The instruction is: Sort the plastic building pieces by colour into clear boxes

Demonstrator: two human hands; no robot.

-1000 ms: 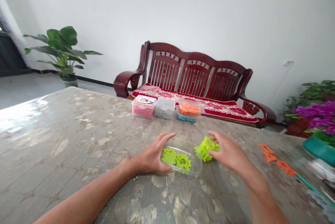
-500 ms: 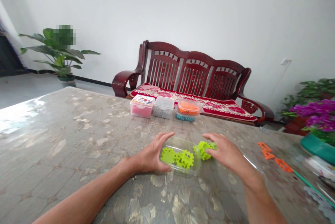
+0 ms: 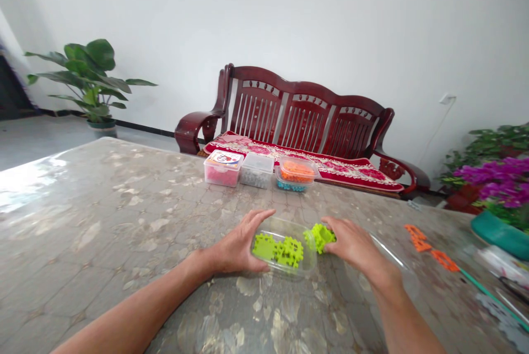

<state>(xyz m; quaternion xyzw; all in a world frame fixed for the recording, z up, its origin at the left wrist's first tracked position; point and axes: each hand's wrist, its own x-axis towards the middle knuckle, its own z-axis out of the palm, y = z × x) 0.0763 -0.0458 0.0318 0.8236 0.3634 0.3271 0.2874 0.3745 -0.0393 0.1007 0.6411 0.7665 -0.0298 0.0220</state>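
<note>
My left hand [image 3: 247,243] is closed around the left end of a clear plastic container [image 3: 285,225]. Several lime-green interlocking building pieces [image 3: 278,250] with notched edges lie on its bottom. Just outside its right wall sits a cluster of the same lime-green pieces [image 3: 319,237] on the table. My right hand [image 3: 351,243] grips this cluster from the right, thumb in front and fingers behind. Part of a clear lid [image 3: 390,252] shows beyond my right wrist.
Along the far table edge stand a pink-filled box [image 3: 223,169], a grey-filled box [image 3: 257,171] and stacked orange and blue tubs [image 3: 296,173]. At right lie orange pieces [image 3: 430,246], a green stick [image 3: 491,293], grey pieces [image 3: 498,312] and a teal flowerpot [image 3: 500,232].
My right hand has moved a little left and closed in on the green cluster. My left hand and the container have barely moved.
</note>
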